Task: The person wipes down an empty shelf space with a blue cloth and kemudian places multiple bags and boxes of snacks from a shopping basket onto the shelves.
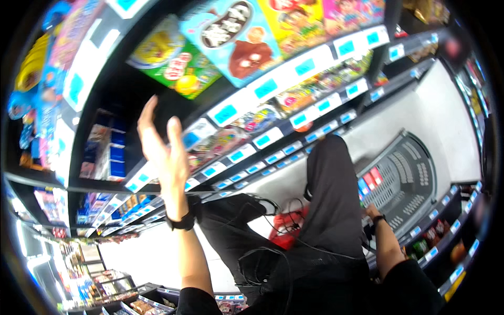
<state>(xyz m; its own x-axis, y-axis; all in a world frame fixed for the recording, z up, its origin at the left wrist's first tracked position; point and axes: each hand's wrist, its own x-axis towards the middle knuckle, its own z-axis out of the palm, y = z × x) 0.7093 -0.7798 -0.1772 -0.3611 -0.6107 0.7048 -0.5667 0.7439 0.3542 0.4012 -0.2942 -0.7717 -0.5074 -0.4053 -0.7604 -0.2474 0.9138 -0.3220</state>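
Note:
My left hand [167, 157] is raised in front of a dark shelf bay with its fingers apart and nothing in it. Just beyond its fingertips lies a green snack package [193, 71] with a yellow picture. A light blue package [236, 43] with a brown cartoon figure stands beside that one, then a yellow package [297, 27] and a pink package [350, 15]. Low on the other side, my right hand [370, 212] is at the near edge of a grey plastic shopping basket [427, 157]. Its fingers are partly hidden. Red and blue boxes [369, 181] lie inside the basket.
Shelf edges with price tags [265, 88] run diagonally ahead. Blue boxes [117, 157] are stacked left of my left hand. Between my legs, black cables [293, 226] cross a red object [281, 226]. Another low shelf [433, 252] holds packaged goods at the right.

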